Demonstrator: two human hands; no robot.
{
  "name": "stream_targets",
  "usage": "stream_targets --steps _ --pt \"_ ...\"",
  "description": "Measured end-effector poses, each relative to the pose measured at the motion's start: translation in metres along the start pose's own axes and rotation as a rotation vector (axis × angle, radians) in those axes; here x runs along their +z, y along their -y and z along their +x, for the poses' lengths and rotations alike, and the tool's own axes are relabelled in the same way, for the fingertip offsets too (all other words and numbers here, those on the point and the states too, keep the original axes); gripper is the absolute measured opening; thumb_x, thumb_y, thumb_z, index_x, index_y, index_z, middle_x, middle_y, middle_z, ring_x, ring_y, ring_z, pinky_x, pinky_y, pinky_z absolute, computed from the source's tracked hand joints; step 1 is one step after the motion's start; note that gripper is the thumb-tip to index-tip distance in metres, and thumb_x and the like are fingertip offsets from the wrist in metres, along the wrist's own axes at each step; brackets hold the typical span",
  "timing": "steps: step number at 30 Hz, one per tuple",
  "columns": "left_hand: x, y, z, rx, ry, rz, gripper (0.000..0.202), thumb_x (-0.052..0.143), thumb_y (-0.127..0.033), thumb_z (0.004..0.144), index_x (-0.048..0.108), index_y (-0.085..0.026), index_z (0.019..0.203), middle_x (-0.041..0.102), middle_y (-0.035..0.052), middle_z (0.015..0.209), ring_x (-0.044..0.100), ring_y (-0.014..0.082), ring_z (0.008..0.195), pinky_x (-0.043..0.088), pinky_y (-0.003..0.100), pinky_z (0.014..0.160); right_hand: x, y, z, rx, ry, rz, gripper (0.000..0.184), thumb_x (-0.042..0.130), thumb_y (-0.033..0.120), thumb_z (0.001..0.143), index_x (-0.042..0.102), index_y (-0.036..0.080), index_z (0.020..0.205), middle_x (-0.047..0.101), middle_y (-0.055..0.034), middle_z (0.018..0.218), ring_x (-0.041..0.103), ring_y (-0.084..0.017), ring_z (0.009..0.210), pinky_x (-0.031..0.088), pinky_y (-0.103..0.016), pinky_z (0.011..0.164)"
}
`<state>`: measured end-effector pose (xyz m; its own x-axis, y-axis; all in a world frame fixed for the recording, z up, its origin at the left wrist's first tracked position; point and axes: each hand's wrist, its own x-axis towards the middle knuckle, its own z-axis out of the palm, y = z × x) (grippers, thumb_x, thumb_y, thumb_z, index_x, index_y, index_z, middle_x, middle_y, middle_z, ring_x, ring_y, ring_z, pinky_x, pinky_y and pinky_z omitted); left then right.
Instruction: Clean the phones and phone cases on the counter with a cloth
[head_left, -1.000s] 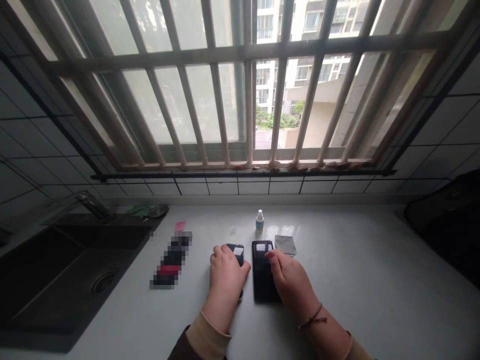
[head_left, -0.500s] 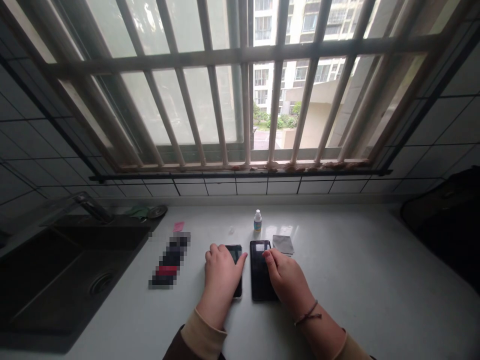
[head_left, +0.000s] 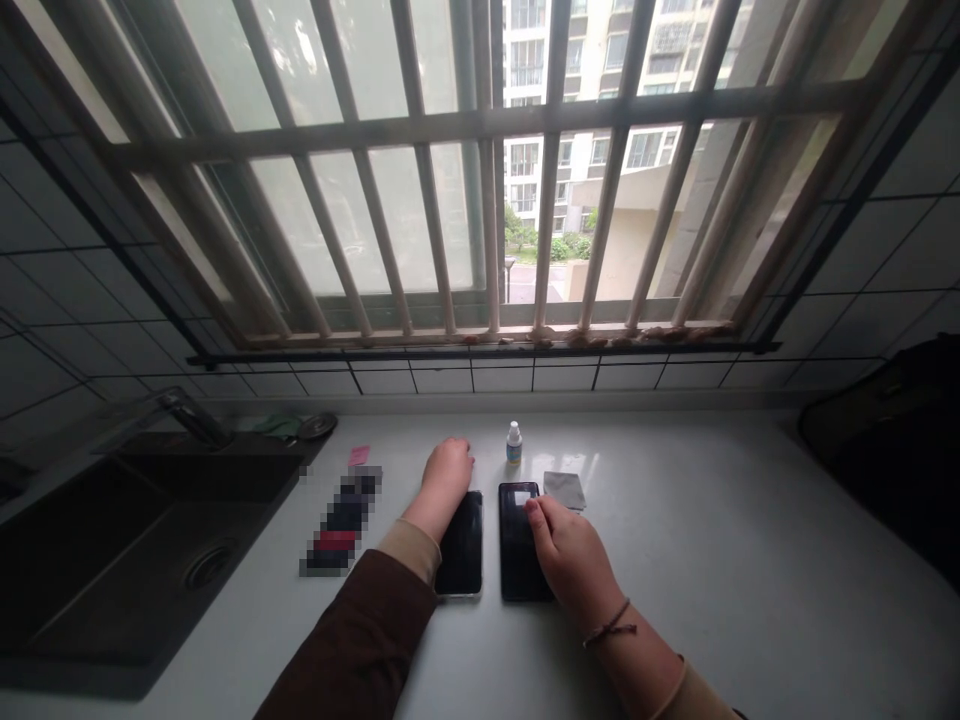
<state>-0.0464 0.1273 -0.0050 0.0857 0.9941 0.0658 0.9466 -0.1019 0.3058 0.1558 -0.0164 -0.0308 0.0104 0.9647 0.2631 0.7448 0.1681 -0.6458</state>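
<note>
**Right hand (head_left: 570,553) on the right phone (head_left: 517,558), left hand (head_left: 448,465) just past the left phone (head_left: 460,545)**

Two dark smartphones lie side by side on a pale surface (head_left: 675,570), parallel and slightly apart, with their glossy faces up. The right hand lies across the lower right of the right phone, its fingers (head_left: 534,510) touching the glass near the upper part. It is open and flat rather than clamped around the phone's edges. A white patch of glare or a small label (head_left: 523,497) shows near the phone's top; the picture does not settle which.

The left hand sits on the surface just beyond the top of the left phone, back up and loosely curled. Its fingertips are hidden, so whether it is closed on anything cannot be told. The forearm in its brown sleeve (head_left: 352,640) reaches past the phone's left edge, almost touching it.

Beyond the phones stand a small white dropper bottle (head_left: 514,444) with a blue label and, to its right, a grey square of cloth or film (head_left: 564,490), near the right phone's top corner. Further left are a pink note (head_left: 358,455), a pixelated object (head_left: 341,525) and a dark sink (head_left: 142,570). A barred window (head_left: 487,170) rises above the tiled wall (head_left: 75,300).
</note>
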Motion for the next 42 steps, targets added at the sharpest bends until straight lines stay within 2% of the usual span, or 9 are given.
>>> stream_targets --steps 7,11,21,25,28,32,35,38,42 --pt "-0.011 -0.017 -0.019 -0.008 -0.023 -0.172 0.026 0.071 -0.025 0.094 0.069 -0.018 0.119 0.079 0.0098 0.103 0.073 0.0245 0.098 0.049 0.031 0.085 0.002 -0.002 0.000 -0.104 -0.098 0.126 0.026 0.051 0.036 0.109 0.069 0.023 0.123 0.073 -0.0068 0.100 0.070 -0.022 0.079 0.053 -0.032 0.072" --pt "-0.019 -0.044 -0.050 0.081 0.034 -0.298 0.040 0.079 -0.027 0.086 0.064 -0.023 0.123 0.076 -0.0009 0.088 0.073 0.0172 0.080 0.049 0.024 0.071 0.004 -0.002 0.000 -0.168 -0.114 0.198 0.043 0.061 0.026 0.102 0.060 0.026 0.145 0.067 -0.0102 0.122 0.067 -0.020 0.078 0.060 -0.033 0.072" --pt "-0.023 -0.087 -0.077 0.170 0.162 -0.591 0.030 0.072 -0.018 0.080 0.066 -0.023 0.109 0.074 -0.0015 0.082 0.072 0.0187 0.076 0.050 0.027 0.069 -0.005 -0.005 0.004 -0.117 -0.197 0.159 0.026 0.057 0.019 0.099 0.070 0.023 0.122 0.069 -0.0084 0.109 0.068 -0.023 0.088 0.058 -0.037 0.079" --pt "-0.025 -0.089 -0.074 0.195 0.189 -0.595 0.029 0.077 -0.022 0.080 0.067 -0.024 0.107 0.074 -0.0007 0.082 0.072 0.0198 0.079 0.051 0.028 0.070 -0.007 -0.004 0.005 -0.095 -0.198 0.167 0.021 0.054 0.018 0.099 0.069 0.021 0.113 0.070 -0.0085 0.105 0.068 -0.024 0.090 0.058 -0.037 0.079" --pt "-0.030 -0.084 -0.062 0.145 0.168 -0.632 0.055 0.092 -0.038 0.072 0.065 -0.023 0.118 0.076 0.0019 0.091 0.072 0.0207 0.081 0.052 0.029 0.072 -0.007 -0.006 0.005 -0.093 -0.265 0.172 0.015 0.054 0.024 0.103 0.067 0.020 0.110 0.068 -0.0099 0.106 0.068 -0.024 0.088 0.059 -0.038 0.080" --pt "-0.029 -0.074 -0.033 -0.075 -0.154 -0.582 0.082 0.097 -0.054 0.066 0.059 -0.018 0.128 0.070 0.0156 0.127 0.070 0.0266 0.105 0.055 0.034 0.086 -0.006 -0.009 0.005 -0.076 -0.321 0.165 0.015 0.054 0.031 0.106 0.063 0.019 0.110 0.064 -0.0101 0.109 0.065 -0.020 0.076 0.059 -0.037 0.074" --pt "-0.015 -0.075 -0.014 -0.032 -0.180 -0.444 0.086 0.096 -0.046 0.072 0.055 -0.015 0.141 0.061 0.0213 0.147 0.059 0.0335 0.134 0.046 0.038 0.109 -0.006 -0.009 0.005 -0.117 -0.344 0.148 0.018 0.052 0.031 0.108 0.063 0.019 0.115 0.063 -0.0106 0.110 0.064 -0.022 0.082 0.059 -0.038 0.078" --pt "0.004 -0.080 -0.001 0.011 -0.120 -0.398 0.072 0.094 -0.042 0.076 0.062 -0.015 0.134 0.067 0.0201 0.140 0.058 0.0338 0.136 0.044 0.037 0.109 -0.007 -0.007 0.005 -0.133 -0.376 0.154 0.029 0.050 0.032 0.110 0.059 0.019 0.135 0.063 -0.0102 0.111 0.063 -0.021 0.082 0.059 -0.039 0.078" --pt "0.020 -0.085 0.005 0.030 -0.052 -0.413 0.021 0.077 -0.036 0.093 0.071 -0.019 0.102 0.078 0.0111 0.100 0.072 0.0256 0.099 0.050 0.032 0.086 -0.008 -0.005 0.003 -0.130 -0.410 0.193 0.032 0.047 0.032 0.111 0.057 0.021 0.139 0.063 -0.0094 0.111 0.062 -0.020 0.081 0.059 -0.038 0.079"
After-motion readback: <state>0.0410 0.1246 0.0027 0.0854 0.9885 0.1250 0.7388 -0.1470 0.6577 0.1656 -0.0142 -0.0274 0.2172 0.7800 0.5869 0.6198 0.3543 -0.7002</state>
